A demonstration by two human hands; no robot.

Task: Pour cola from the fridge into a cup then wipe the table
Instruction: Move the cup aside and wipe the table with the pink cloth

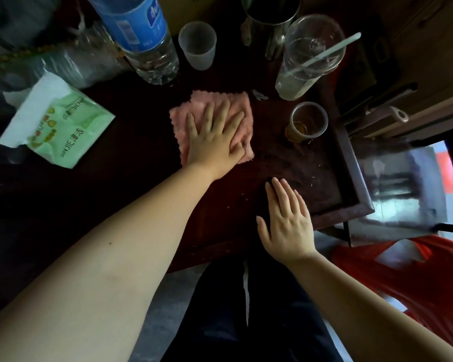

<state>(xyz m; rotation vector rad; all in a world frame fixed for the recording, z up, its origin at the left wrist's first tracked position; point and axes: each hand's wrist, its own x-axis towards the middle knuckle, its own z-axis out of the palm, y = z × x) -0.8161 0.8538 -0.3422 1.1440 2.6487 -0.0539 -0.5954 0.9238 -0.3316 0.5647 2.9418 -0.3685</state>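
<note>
your left hand (217,138) lies spread flat, palm down, on the pink cloth (211,124) at the middle of the dark table (285,163). the small cup (307,122) with brown liquid stands just right of the cloth, so a rightward wipe looks likely to nudge it. your right hand (285,223) rests flat and empty at the near edge, closer to that cup.

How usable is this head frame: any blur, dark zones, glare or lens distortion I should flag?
Head view: the left hand on the pink cloth and the right hand are fairly sharp; the table falls into deep shadow at left; the shiny panel at right shows glare and smearing; the water bottle leans and stretches from wide-angle distortion.
</note>
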